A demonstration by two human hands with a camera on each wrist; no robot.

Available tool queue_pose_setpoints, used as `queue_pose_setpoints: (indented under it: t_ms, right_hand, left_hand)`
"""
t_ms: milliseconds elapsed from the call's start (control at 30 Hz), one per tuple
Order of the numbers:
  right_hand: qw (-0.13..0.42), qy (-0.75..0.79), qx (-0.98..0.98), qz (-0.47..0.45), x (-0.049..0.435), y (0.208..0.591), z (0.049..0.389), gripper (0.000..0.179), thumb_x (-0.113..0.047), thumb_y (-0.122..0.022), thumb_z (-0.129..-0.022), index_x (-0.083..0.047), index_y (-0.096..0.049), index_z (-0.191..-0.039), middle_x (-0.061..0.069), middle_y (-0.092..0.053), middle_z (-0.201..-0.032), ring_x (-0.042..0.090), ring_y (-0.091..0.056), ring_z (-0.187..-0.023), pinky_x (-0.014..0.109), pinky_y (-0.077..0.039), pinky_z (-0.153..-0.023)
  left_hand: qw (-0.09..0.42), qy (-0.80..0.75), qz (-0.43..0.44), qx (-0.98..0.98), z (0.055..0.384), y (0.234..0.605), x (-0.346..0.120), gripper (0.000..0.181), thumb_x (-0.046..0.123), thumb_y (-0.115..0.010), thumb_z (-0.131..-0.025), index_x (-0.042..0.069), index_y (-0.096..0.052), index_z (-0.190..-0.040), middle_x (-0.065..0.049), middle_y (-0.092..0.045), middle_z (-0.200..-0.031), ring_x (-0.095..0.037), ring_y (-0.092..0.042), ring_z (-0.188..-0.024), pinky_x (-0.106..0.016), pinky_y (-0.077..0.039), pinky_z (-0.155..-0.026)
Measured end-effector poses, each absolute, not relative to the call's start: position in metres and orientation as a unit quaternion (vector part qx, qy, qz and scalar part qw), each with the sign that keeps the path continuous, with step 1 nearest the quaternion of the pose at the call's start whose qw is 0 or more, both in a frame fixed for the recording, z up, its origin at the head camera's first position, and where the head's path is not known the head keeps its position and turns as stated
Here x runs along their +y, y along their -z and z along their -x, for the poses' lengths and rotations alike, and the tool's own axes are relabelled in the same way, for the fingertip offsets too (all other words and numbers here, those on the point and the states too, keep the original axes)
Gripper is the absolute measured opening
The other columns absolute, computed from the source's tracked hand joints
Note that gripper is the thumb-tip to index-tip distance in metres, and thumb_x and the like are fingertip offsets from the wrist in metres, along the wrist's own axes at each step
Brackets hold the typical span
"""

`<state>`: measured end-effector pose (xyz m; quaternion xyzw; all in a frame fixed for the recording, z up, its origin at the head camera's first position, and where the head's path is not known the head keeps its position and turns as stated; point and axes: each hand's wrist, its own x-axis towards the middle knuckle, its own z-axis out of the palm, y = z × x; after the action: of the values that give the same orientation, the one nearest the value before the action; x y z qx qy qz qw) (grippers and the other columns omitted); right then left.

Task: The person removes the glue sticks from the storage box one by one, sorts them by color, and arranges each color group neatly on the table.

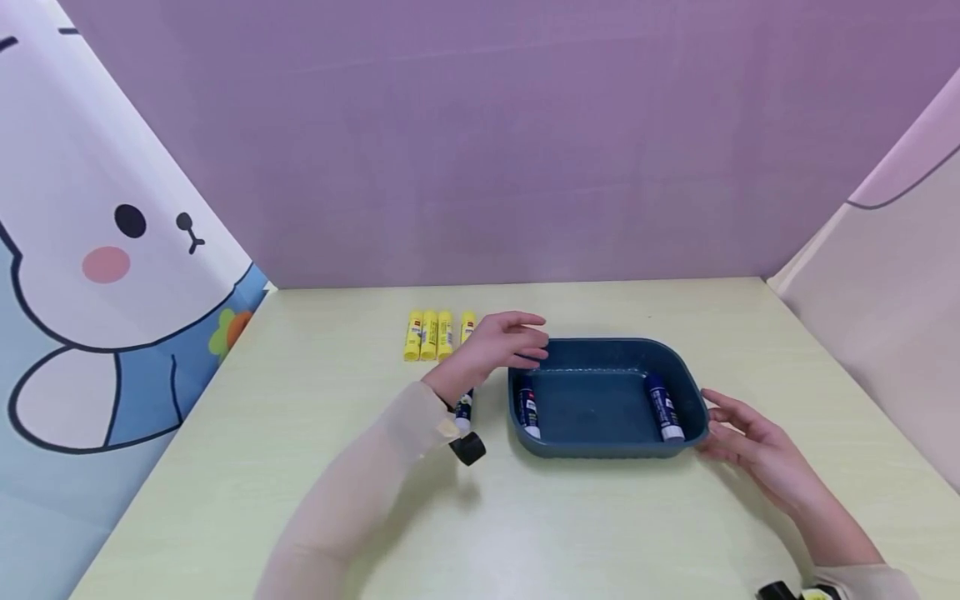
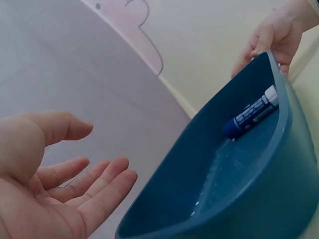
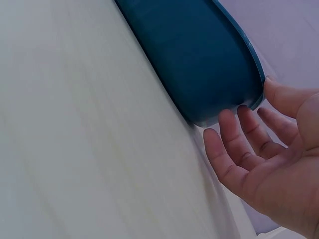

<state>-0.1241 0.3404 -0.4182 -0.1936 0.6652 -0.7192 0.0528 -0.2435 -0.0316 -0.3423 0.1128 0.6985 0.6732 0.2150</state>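
Note:
A dark blue-green plastic basin [image 1: 592, 450] stands on the table, with one dark blue glue stick [image 1: 528, 408] along its left end and another dark blue glue stick [image 1: 663, 408] towards its right end. Over the basin's far left corner hovers my left hand [image 1: 504, 343], fingers loosely extended and holding nothing, as the left wrist view confirms. At the basin's right end is my right hand [image 1: 757, 450]; its thumb touches the rim and the spread fingers [image 3: 230, 132] lie at the outer wall. Beneath my left wrist, a dark blue stick [image 1: 464, 410] lies partly hidden on the table.
Several yellow glue sticks [image 1: 428, 336] lie side by side on the table left of the basin, the rightmost partly covered by my left hand. A purple backdrop [image 1: 510, 167] rises behind the pale table [image 1: 562, 533], and a cartoon-printed sheet [image 1: 112, 333] hangs at the left.

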Motion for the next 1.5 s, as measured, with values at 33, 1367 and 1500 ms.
queue_pose_setpoints:
  t_ms: [33,1367,1500]
  right_hand:
    - [0.049,0.72,0.665,0.193,0.34,0.418,0.124,0.056,0.015,-0.038,-0.101,-0.02,-0.055,-0.141,0.003,-0.062,-0.112,0.017,-0.07,-0.091,0.027,-0.059,-0.077]
    - [0.035,0.726,0.659,0.191,0.34,0.422,0.125,0.053,0.017,-0.04,-0.099,-0.014,-0.059,-0.138,0.003,-0.06,-0.107,0.013,-0.07,-0.093,0.027,-0.059,-0.079]
    - [0.033,0.724,0.663,0.188,0.34,0.422,0.125,0.052,0.016,-0.041,-0.1,-0.014,-0.059,-0.138,0.003,-0.06,-0.107,0.013,-0.07,-0.093,0.026,-0.059,-0.079]
  left_hand:
    - [0.219,-0.673,-0.115,0.697,0.244,0.342,-0.028,0.04,0.009,-0.062,-0.099,0.001,-0.053,-0.138,-0.02,-0.064,-0.127,-0.029,-0.068,-0.106,-0.037,-0.058,-0.086]
    - [0.324,-0.706,-0.048,0.628,0.23,0.373,0.092,0.039,0.002,-0.071,-0.091,-0.006,-0.06,-0.126,-0.012,-0.072,-0.103,-0.032,-0.071,-0.097,-0.042,-0.059,-0.083]
    - [0.315,-0.714,-0.026,0.624,0.23,0.376,0.102,0.037,-0.002,-0.072,-0.089,-0.007,-0.06,-0.124,-0.016,-0.072,-0.105,-0.034,-0.07,-0.101,-0.045,-0.058,-0.086]
